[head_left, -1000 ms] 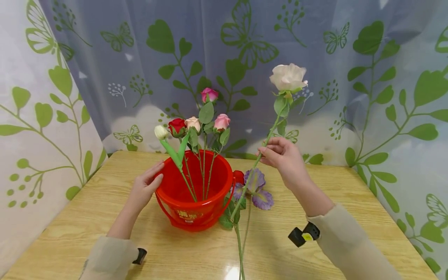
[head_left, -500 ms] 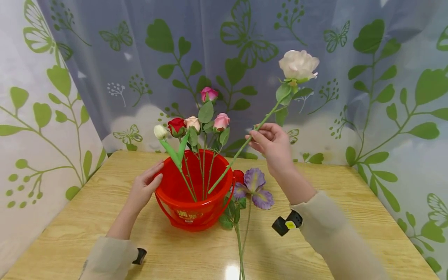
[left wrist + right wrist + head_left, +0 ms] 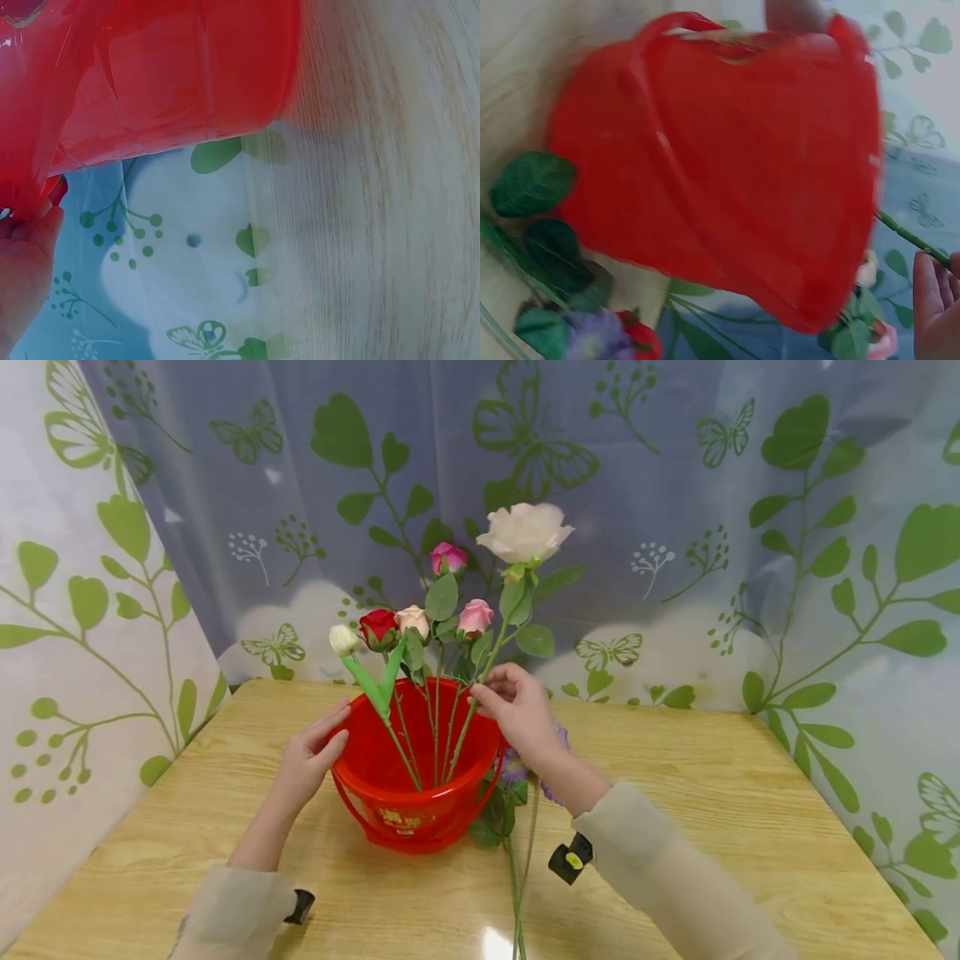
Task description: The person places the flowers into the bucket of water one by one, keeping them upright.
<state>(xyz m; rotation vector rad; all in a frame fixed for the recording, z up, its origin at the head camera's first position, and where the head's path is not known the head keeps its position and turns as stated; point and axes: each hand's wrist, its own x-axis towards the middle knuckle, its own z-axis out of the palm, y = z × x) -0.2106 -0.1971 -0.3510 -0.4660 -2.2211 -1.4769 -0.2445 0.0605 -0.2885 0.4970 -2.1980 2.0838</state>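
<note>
My right hand (image 3: 519, 710) pinches the green stem of a white rose (image 3: 525, 532) between thumb and fingers. The stem's lower end is down inside the red bucket (image 3: 450, 814), and the bloom stands above the other flowers. In the right wrist view the pinched stem (image 3: 907, 235) sticks out past the bucket's rim. My left hand (image 3: 307, 764) rests against the bucket's left side, fingers fairly straight along the rim. Also in the bucket are a white tulip (image 3: 343, 642), a red rose (image 3: 378, 631), a peach rose (image 3: 412, 621), a light pink rose (image 3: 476, 617) and a magenta rose (image 3: 448, 558).
Right of the bucket, on the wooden table (image 3: 675, 802), lie a purple iris (image 3: 513, 767), partly hidden behind my right arm, and a red flower (image 3: 639, 336) with dark green leaves (image 3: 491, 818). Their stems run toward the front edge. A patterned curtain (image 3: 637, 468) hangs behind.
My right hand has lifted the white rose, swung it left over the bucket and lowered its stem in among the others. My left hand stays at the bucket's side.
</note>
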